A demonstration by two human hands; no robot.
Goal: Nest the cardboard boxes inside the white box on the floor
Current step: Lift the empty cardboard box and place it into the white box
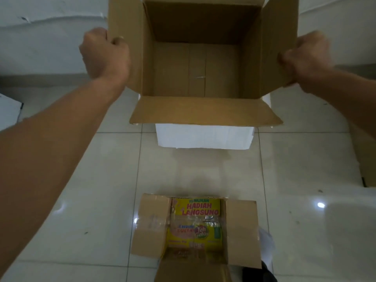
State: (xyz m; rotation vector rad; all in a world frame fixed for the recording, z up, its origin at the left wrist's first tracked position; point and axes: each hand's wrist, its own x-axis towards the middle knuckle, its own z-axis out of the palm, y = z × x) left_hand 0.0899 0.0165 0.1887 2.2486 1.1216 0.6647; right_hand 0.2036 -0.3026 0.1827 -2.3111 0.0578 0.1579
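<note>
1. Glossy pale floor tiles (97, 190) run to a white wall (50, 27).
2. Nearest, a small box (242, 226) stands open, a yellow pack (200, 207) inside reading "HADIAH LANGSUNG".
3. Farther, the left hand (104, 52) and right hand (305, 58) each clench a side flap of the big box (195, 70), which hides most of the white box (205, 137).

The large cardboard box (196, 64) covers the white box (205, 137) from above, its near flap overhanging the white front wall; its own cavity is open and unobstructed; bare floor (203, 171) lies clear between the white box and the small printed box (195, 231); tiles at both sides stay free.
</note>
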